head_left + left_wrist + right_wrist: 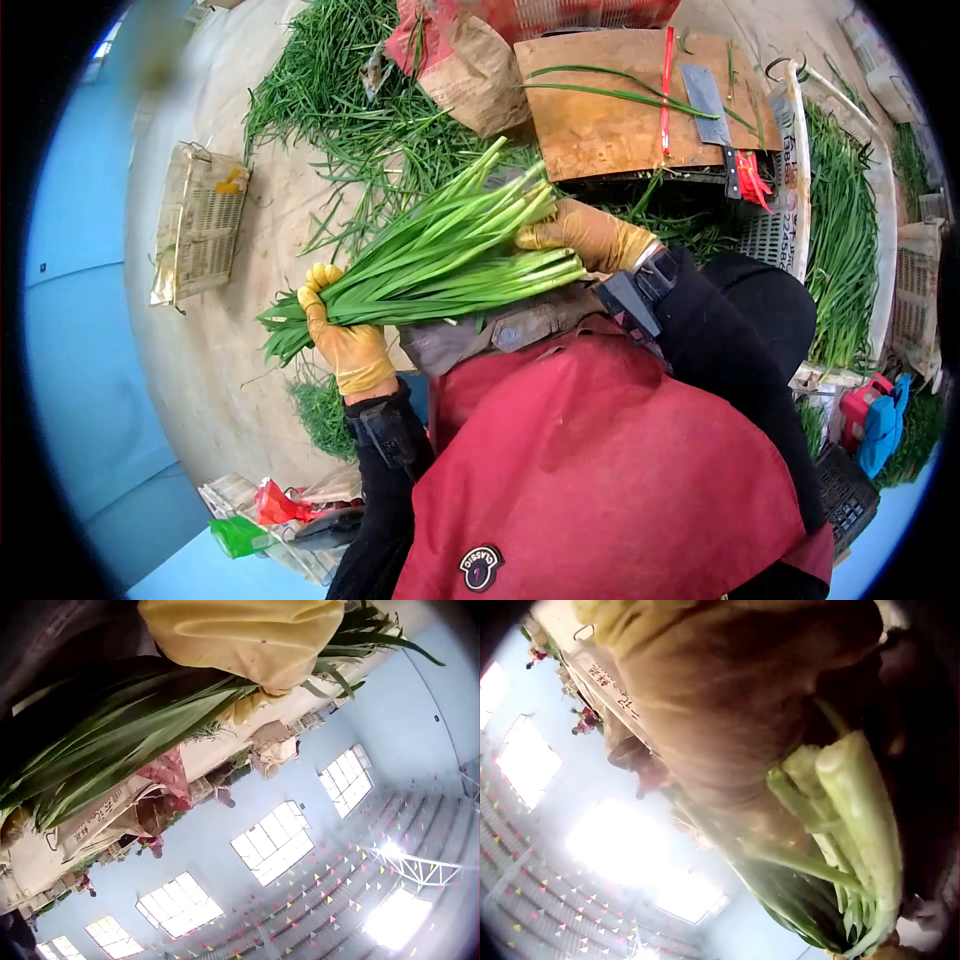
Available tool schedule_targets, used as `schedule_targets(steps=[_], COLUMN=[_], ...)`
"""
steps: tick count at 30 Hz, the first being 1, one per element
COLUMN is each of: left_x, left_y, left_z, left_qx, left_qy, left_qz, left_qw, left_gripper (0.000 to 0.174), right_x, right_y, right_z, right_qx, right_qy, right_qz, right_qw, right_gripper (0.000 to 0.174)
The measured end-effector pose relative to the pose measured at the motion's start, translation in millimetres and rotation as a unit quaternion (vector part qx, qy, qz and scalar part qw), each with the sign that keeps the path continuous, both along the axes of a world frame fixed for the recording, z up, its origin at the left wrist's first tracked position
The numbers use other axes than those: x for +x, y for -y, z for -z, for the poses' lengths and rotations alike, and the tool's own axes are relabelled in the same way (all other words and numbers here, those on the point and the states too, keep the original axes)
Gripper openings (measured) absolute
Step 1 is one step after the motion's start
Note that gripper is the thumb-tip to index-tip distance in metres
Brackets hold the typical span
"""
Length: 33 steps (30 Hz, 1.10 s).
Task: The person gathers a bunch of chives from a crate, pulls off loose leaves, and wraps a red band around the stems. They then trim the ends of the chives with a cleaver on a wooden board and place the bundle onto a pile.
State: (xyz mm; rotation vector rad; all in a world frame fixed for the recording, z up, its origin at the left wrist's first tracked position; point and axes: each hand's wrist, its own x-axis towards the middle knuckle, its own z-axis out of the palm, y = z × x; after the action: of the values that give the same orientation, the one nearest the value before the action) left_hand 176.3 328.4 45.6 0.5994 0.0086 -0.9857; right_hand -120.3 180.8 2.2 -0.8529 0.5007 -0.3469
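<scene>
A thick bunch of garlic chives [430, 250] lies across the person's lap, pale cut ends toward the right and dark leaf tips toward the left. The left hand [345, 330], in a yellow rubber glove, grips the bunch near its leafy end, thumb and fingers round it. At the pale end the gloved right hand [585, 237] holds some stalks, its thumb across them and its other fingers partly hidden. Close up in the right wrist view, thick white-green stalk ends [859, 795] sit beside the glove.
Ahead on the right, a wooden board [590, 110] carries a cleaver [706, 103] and a red strip [667, 90]. A white crate [790, 180] packed with chives stands at the right. Loose chives [320, 80] heap on the floor ahead, beside a paper sack [480, 75]. Another crate [200, 220] stands left.
</scene>
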Motion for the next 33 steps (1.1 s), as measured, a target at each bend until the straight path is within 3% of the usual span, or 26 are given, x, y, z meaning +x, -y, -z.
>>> schedule_targets(steps=[1, 4, 6, 8, 10, 14, 15, 16, 17, 18, 19, 20, 21, 23, 24, 26, 28, 30, 32, 33], left_x=[0, -2, -3, -4, -8, -22, -24, -26, -27, -27, -27, -27, -27, -29, -30, -33, -35, -37, -36, -38], left_y=[1, 6, 5, 6, 7, 12, 13, 13, 14, 15, 15, 14, 12, 12, 13, 14, 14, 16, 16, 16], left_z=[0, -3, -5, -6, -5, -5, -7, -8, -9, -9, -9, -9, -10, -14, -15, -18, -20, -21, -21, -23], left_qx=[0.007, 0.013, 0.012, 0.011, 0.015, 0.024, 0.019, 0.015, 0.011, 0.015, 0.019, 0.025, 0.024, 0.021, 0.025, 0.033, 0.031, 0.023, 0.012, 0.012], left_qy=[0.024, 0.046, 0.025, 0.025, 0.046, 0.054, 0.043, 0.032, 0.021, 0.035, 0.049, 0.064, 0.067, 0.073, 0.083, 0.104, 0.133, 0.156, 0.172, 0.175], left_qz=[-0.010, -0.021, -0.006, 0.003, 0.008, 0.024, 0.022, 0.020, 0.017, 0.012, 0.006, 0.000, 0.000, 0.003, -0.003, -0.012, -0.009, -0.004, -0.003, -0.003], left_qw=[1.000, 0.999, 1.000, 1.000, 0.999, 0.998, 0.999, 0.999, 1.000, 0.999, 0.999, 0.998, 0.997, 0.997, 0.996, 0.994, 0.991, 0.988, 0.985, 0.984], left_gripper=[0.025, 0.026, 0.026, 0.026, 0.026, 0.025, 0.025, 0.025, 0.025, 0.026, 0.026, 0.026, 0.027, 0.027, 0.027, 0.027, 0.027, 0.028, 0.028, 0.028], right_x=[-1, -2, -4, -5, -14, -37, -49, -65, -89, -100, -125, -145, -169, -209, -222, -236, -175, -132, -86, -66], right_y=[1, -9, -12, -24, -30, -36, -34, -29, -21, -20, -14, -11, -8, -10, -8, -7, -16, -22, -27, -27], right_z=[5, -5, 2, 4, -7, -37, -24, -6, 12, -14, -12, -17, -26, -28, -35, -26, -63, -48, -44, -43], right_qx=[-0.011, 0.106, 0.082, 0.060, 0.151, 0.180, 0.147, 0.062, 0.056, -0.008, 0.019, 0.090, 0.042, -0.009, 0.012, -0.131, -0.288, -0.418, -0.469, -0.519], right_qy=[-0.021, 0.066, -0.008, 0.018, 0.015, 0.036, 0.119, 0.068, 0.147, 0.094, 0.162, 0.245, 0.208, 0.146, 0.119, -0.118, -0.218, -0.193, -0.115, -0.151], right_qz=[-0.016, 0.019, 0.015, 0.088, 0.094, 0.155, 0.165, 0.200, 0.216, 0.279, 0.315, 0.351, 0.374, 0.491, 0.500, 0.415, 0.253, 0.174, 0.185, 0.150], right_qw=[1.000, 0.992, 0.996, 0.994, 0.984, 0.971, 0.968, 0.975, 0.964, 0.956, 0.935, 0.899, 0.903, 0.859, 0.858, 0.892, 0.897, 0.870, 0.856, 0.828], right_gripper=[0.038, 0.032, 0.029, 0.026, 0.043, 0.039, 0.039, 0.033, 0.026, 0.020, 0.012, 0.016, 0.021, 0.018, 0.014, 0.013, 0.017, 0.023, 0.026, 0.029])
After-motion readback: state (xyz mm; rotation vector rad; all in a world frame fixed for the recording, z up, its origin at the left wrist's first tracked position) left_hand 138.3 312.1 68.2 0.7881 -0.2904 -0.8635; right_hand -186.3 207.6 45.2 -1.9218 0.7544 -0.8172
